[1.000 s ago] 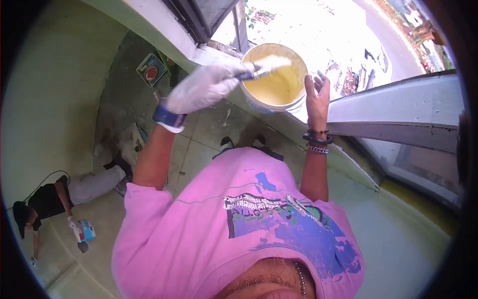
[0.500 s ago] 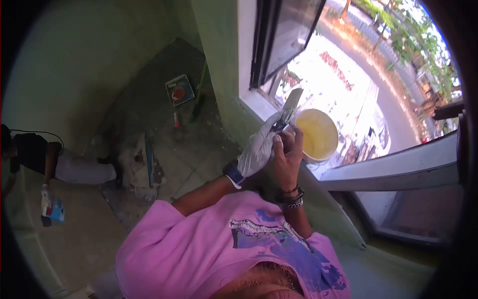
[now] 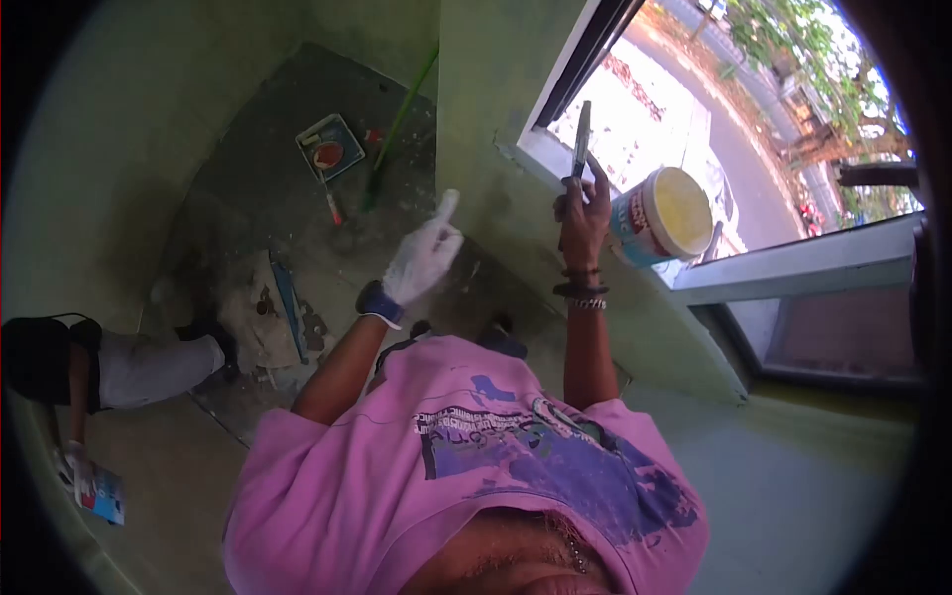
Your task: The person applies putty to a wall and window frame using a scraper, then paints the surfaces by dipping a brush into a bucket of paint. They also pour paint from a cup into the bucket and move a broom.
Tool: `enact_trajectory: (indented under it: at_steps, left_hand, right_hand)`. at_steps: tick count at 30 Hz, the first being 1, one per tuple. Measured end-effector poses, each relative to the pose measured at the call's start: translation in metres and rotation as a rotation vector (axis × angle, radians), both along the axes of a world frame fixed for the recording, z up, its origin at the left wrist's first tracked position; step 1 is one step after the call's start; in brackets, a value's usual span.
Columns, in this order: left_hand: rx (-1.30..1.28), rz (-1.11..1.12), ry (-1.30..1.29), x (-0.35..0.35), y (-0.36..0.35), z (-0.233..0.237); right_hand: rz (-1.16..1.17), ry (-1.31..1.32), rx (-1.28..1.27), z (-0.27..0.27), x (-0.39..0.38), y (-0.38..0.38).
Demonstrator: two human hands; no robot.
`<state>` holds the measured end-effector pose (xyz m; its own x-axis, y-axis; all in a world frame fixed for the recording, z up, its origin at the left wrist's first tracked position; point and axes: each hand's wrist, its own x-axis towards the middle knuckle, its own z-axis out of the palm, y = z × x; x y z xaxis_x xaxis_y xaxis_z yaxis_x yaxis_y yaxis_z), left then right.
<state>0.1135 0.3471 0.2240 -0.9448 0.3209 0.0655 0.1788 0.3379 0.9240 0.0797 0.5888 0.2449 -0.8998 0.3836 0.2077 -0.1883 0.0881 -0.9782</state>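
My right hand (image 3: pixel 583 216), bare and with bracelets at the wrist, is closed around the handle of a putty knife (image 3: pixel 582 134). Its narrow blade points up toward the window opening. Right beside that hand stands a tilted-looking bucket (image 3: pixel 635 223) with yellowish contents, at the window sill (image 3: pixel 540 149). My left hand (image 3: pixel 424 260), in a white glove, is held out over the floor, apart from the knife. One finger stretches out with a pale tip, and the others are curled; nothing shows in its grasp.
A paint tray (image 3: pixel 342 134) and a red-tipped brush (image 3: pixel 332 205) lie on the floor near a green pole (image 3: pixel 405 114). A stained sheet (image 3: pixel 263 312) lies nearby. At left, another person (image 3: pixel 149 367) holds a blue-and-white item (image 3: pixel 104 496). An open window frame (image 3: pixel 813 260) juts out at right.
My hands have parted: the left moved left and down, away from the knife, while the right raised it. The view has shifted, and the bucket's printed side now shows.
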Motion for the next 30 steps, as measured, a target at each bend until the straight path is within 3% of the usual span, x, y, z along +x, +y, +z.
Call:
enact_trajectory:
  at_steps: [4,8,11,17,20,24,26,28,30]
  left_hand:
    - [-0.129,0.061,-0.170,0.008,-0.098,-0.069]
    - [-0.337,0.139,-0.308,0.028,-0.160,-0.091]
    - [-0.154,0.211,-0.393,0.037,-0.177,-0.119]
    - [-0.005,0.305,-0.579,0.039,-0.198,-0.102]
    - [0.125,0.354,-0.834,0.042,-0.258,-0.134]
    - [-0.251,0.298,-0.680,0.056,-0.338,-0.147]
    - [-0.122,0.402,-0.833,0.054,-0.372,-0.140]
    - [-0.261,0.412,-0.947,0.043,-0.399,-0.132]
    - [-0.300,0.419,-0.942,0.043,-0.436,-0.136]
  right_hand:
    - [-0.050,-0.129,0.111,-0.025,-0.008,0.013]
    - [-0.006,-0.124,0.037,-0.031,-0.014,0.018]
    - [0.064,-0.154,0.010,-0.036,-0.018,0.010]
    - [0.057,-0.333,-0.167,-0.138,-0.038,-0.031]
    - [-0.033,-0.340,-0.177,-0.191,-0.061,-0.050]
    - [-0.164,-0.320,-0.098,-0.224,-0.091,-0.072]
    - [-0.205,-0.294,-0.110,-0.234,-0.104,-0.076]
    - [-0.271,-0.291,-0.057,-0.253,-0.112,-0.073]
    - [-0.478,-0.276,0.018,-0.267,-0.108,-0.067]
